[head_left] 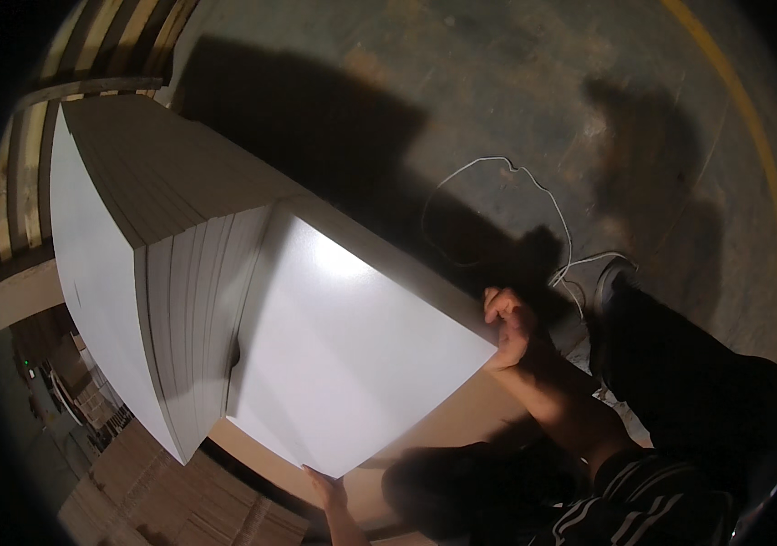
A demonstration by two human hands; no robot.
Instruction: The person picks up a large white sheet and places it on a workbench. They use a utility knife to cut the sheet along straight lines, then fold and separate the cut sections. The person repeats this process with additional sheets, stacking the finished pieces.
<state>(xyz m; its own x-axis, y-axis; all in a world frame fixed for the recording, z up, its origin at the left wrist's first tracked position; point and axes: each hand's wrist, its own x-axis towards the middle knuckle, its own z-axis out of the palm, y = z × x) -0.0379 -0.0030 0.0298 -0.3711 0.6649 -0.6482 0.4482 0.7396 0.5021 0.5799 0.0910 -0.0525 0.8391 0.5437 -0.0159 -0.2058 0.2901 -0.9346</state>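
A large glossy white board lies in the middle, its surface catching a bright glare. At its right corner my right hand is closed, with curled fingers against the edge. My left hand grips its near edge close to the bottom corner, the fingers partly hidden under it. Beside the board on the left rises a thick stack of boards with grey layered edges. The outer face of this stack is a white panel. Whether the board in my hands rests on others beneath it, I cannot tell.
Wooden pallet slats stand at the far left. Brown cardboard lies at the lower left. A thin white cable loops over the concrete floor, and a yellow line curves along the right. My dark-clad leg is at the right.
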